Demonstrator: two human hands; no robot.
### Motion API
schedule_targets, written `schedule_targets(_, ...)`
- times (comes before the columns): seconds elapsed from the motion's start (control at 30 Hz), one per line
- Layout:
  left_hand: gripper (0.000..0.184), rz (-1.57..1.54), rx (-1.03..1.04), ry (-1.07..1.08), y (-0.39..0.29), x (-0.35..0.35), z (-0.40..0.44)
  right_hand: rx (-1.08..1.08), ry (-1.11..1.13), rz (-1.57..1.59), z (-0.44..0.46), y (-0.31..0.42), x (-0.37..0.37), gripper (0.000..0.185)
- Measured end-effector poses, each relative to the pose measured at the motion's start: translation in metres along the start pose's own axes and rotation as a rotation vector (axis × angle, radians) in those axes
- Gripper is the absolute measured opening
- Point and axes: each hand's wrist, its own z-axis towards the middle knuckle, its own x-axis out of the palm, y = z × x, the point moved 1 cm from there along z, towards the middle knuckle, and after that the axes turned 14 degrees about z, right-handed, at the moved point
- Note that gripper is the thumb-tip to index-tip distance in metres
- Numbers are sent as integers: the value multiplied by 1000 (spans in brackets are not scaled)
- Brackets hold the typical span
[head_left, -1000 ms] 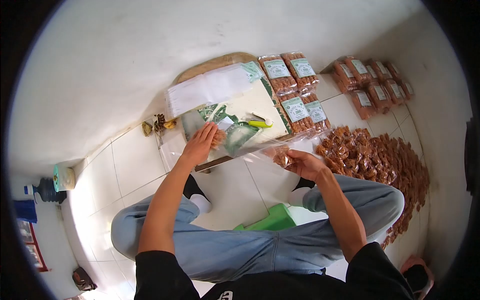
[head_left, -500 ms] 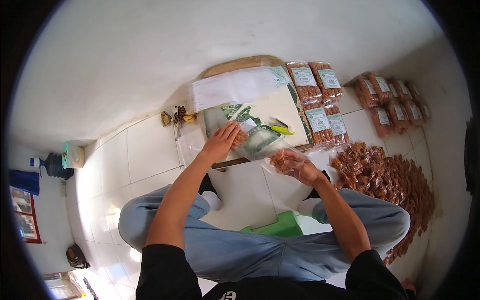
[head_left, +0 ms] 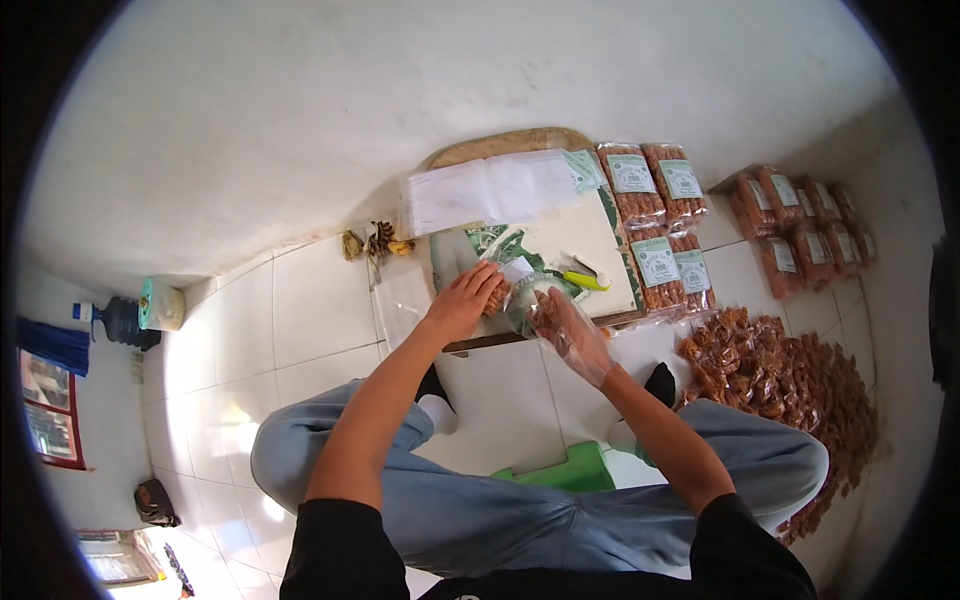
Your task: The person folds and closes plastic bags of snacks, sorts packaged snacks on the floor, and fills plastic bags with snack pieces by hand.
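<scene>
A clear plastic bag [head_left: 517, 297] lies at the front edge of a low board with a green-and-white top [head_left: 560, 240]. My left hand [head_left: 466, 298] is curled over the bag's left end, pressing on brown snack packets [head_left: 495, 298] inside it. Plastic covers my right hand [head_left: 580, 335], which is inside the bag's right end and grips more brown snack packets [head_left: 545, 312]. Its fingertips are partly hidden by the packets and glare. Just behind the hands, a yellow-green cutter-like tool [head_left: 585, 281] lies on the board.
Flat clear bags [head_left: 490, 190] are stacked at the back. Filled labelled packs [head_left: 655, 268] stand at the board's right, with more packs [head_left: 800, 235] by the wall. A large heap of brown packets [head_left: 780, 390] covers the floor at right. A green stool [head_left: 565, 470] sits between my legs.
My right hand has moved left and deeper into the bag with the brown packets, closer to my left hand. The left hand stays on the bag. The whole view has shifted slightly.
</scene>
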Motion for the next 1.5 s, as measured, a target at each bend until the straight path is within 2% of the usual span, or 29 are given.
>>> schedule_targets(0.07, 66, -5, -21, 27, -2, 2, -1, 551, -65, 1400, 7, -31, 7, 39)
schedule_targets(0.2, 64, -12, -44, -62, -4, 7, 3, 543, -167, 1291, 9, -11, 6, 37)
schedule_targets(0.27, 64, -12, -43, -85, -5, 8, 4, -185, 10, 1, 7, -18, 3, 37)
schedule_targets(0.3, 65, -13, -50, -78, -6, 7, 3, -188, 10, 3, 9, -21, 3, 37)
schedule_targets(0.37, 66, -11, -57, -69, -10, 6, 3, -220, 24, -214, 13, -27, 5, 34)
schedule_targets(0.4, 66, -6, -57, -90, -12, 6, 2, -224, 23, -212, 16, -31, 7, 34)
schedule_targets(0.43, 65, -2, -56, -110, -13, 5, 2, 28, 128, 163, 19, -37, 10, 46)
schedule_targets(0.5, 65, 2, -52, -89, -13, 5, 2, 284, 230, 539, 17, -39, 11, 60)
schedule_targets(0.57, 65, 5, -43, -66, -13, 8, 3, 150, 167, 107, 16, -13, 5, 42)
schedule_targets(0.6, 65, -22, -50, -85, -13, 9, 3, 151, 163, 111, 16, -16, 6, 42)
schedule_targets(0.7, 64, -55, -71, -86, -17, 8, 2, 264, -42, 461, 12, -51, 12, 45)
schedule_targets(0.77, 63, -64, -82, -69, -18, 7, 1, -6, -14, -94, 5, -94, 19, 50)
schedule_targets(0.83, 62, -62, -52, -85, -19, 11, 0, -51, -1, -37, 14, -39, 9, 55)
schedule_targets(0.9, 65, -42, -48, -58, -18, 15, -1, -97, 11, 19, 22, -16, 5, 59)
schedule_targets(0.97, 69, -19, -41, -33, -18, 17, -2, 258, 87, -142, 25, -19, 6, 65)
schedule_targets(1.1, 75, -27, -61, -32, -18, 22, -3, 93, 93, -76, 29, -85, 21, 57)
schedule_targets(1.13, 79, -37, -75, -32, -18, 23, -4, -83, 57, 173, 33, -87, 24, 57)
schedule_targets(1.2, 82, -21, -70, -39, -19, 22, -6, -260, 16, 425, 34, -86, 23, 57)
schedule_targets(1.27, 86, -4, -61, -48, -21, 19, -5, -258, -6, 8, 31, -82, 16, 57)
schedule_targets(1.3, 88, -19, -72, -58, -21, 18, -5, -257, -11, 13, 31, -75, 11, 57)
schedule_targets(1.37, 91, -31, -79, -58, -22, 18, -6, 31, 92, 9, 31, -63, 4, 53)
schedule_targets(1.5, 96, -31, -120, -59, -25, 13, -4, 38, -4, 47, 29, -54, 16, 47)
